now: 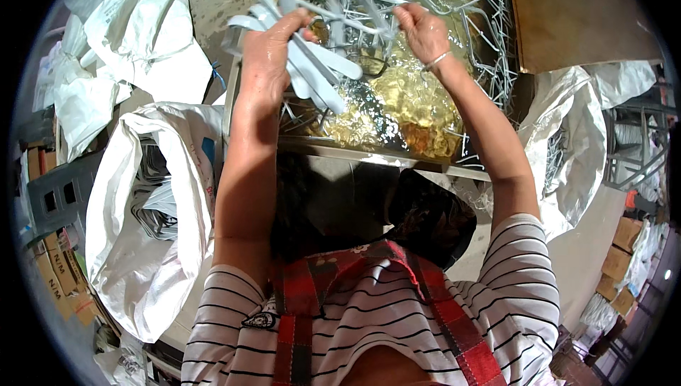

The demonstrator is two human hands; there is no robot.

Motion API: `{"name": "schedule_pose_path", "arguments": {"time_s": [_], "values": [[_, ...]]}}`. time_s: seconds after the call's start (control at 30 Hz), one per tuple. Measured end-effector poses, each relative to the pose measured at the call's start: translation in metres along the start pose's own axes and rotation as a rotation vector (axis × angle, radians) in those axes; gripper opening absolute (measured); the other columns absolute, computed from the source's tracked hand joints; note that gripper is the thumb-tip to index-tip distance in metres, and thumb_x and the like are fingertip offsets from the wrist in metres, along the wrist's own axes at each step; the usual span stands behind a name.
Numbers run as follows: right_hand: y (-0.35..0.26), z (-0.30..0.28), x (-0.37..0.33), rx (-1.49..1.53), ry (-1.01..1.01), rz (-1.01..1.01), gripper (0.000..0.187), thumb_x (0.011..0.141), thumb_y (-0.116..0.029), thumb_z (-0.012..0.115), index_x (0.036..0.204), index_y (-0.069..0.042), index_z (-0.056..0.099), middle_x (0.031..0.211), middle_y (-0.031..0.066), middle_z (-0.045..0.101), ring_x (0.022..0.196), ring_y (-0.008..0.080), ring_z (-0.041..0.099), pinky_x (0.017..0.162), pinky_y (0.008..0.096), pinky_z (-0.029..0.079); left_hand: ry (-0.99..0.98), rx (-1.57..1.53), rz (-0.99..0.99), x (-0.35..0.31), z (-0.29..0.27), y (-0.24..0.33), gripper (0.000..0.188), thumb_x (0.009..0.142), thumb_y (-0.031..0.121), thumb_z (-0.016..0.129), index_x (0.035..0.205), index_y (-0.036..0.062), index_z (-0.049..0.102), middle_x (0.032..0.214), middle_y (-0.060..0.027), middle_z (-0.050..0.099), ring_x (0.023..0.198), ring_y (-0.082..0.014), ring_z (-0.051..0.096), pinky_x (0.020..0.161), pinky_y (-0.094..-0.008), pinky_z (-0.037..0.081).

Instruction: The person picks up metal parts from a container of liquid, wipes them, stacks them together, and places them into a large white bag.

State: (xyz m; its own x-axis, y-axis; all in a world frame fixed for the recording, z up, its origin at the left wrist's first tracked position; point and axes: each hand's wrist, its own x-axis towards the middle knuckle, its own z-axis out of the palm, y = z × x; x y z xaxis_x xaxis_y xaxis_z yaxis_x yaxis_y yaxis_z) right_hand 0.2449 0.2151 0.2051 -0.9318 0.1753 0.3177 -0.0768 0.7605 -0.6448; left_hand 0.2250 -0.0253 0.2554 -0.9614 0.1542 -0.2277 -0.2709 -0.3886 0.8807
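My left hand is closed around a bunch of flat grey metal brackets with rounded ends. They stick out on both sides of the hand, over the near left part of a shallow metal tank. My right hand is closed in a pinch to the right, at the end of a blurred grey bent bracket. Yellowish, rippling liquid lies in the tank under both hands. Many more grey bent pieces lie tangled along its far and right sides.
An open white sack with stacked grey metal pieces stands at left. Another white sack with metal pieces stands at right. A brown board borders the tank's right side. White bags lie at far left; cardboard boxes stand at right.
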Motion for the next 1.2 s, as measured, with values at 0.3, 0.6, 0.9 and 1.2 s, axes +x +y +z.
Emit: {"name": "schedule_pose_path", "arguments": {"time_s": [0.3,0.6,0.9,1.2], "values": [[0.082,0.093,0.025,-0.475,-0.346,0.694,0.059,0.07,-0.046,0.055,0.107,0.0,0.055,0.119,0.0187,0.046,0.103,0.0336,0.052,0.086,0.0391,0.042,0.217,0.0,0.048,0.005,-0.011,0.015,0.03,0.073,0.013,0.068,0.087,-0.0109,0.057,0.077,-0.0154,0.06,0.062,-0.0188,0.06,0.054,-0.028,0.051],[0.12,0.057,-0.007,-0.38,-0.456,0.666,0.032,0.064,-0.022,0.058,0.08,0.005,0.062,0.086,0.028,0.058,0.086,0.034,0.059,0.073,0.0369,0.046,0.155,0.103,-0.02,0.003,-0.006,0.011,0.031,0.074,0.019,0.066,0.086,-0.0075,0.058,0.073,-0.0117,0.06,0.055,-0.0144,0.055,0.049,-0.0283,0.046],[0.04,-0.051,-0.05,-0.012,0.064,0.414,0.022,0.067,-0.013,0.065,0.077,0.004,0.055,0.07,0.0192,0.06,0.064,0.029,0.059,0.061,0.0353,0.046,-0.186,0.235,-0.046,-0.012,0.02,-0.03,0.024,0.074,0.018,0.064,0.079,-0.0055,0.062,0.065,-0.0107,0.06,0.051,-0.0118,0.052,0.048,-0.0254,0.042],[-0.092,-0.019,-0.074,-0.005,-0.38,-0.155,0.04,0.073,-0.008,0.057,0.107,0.008,0.044,0.093,0.0247,0.047,0.09,0.0365,0.047,0.081,0.0406,0.038,-0.128,0.026,-0.194,-0.02,0.039,-0.048,0.03,0.07,0.013,0.067,0.09,-0.0079,0.058,0.083,-0.0111,0.06,0.073,-0.0174,0.057,0.067,-0.029,0.045]]}}
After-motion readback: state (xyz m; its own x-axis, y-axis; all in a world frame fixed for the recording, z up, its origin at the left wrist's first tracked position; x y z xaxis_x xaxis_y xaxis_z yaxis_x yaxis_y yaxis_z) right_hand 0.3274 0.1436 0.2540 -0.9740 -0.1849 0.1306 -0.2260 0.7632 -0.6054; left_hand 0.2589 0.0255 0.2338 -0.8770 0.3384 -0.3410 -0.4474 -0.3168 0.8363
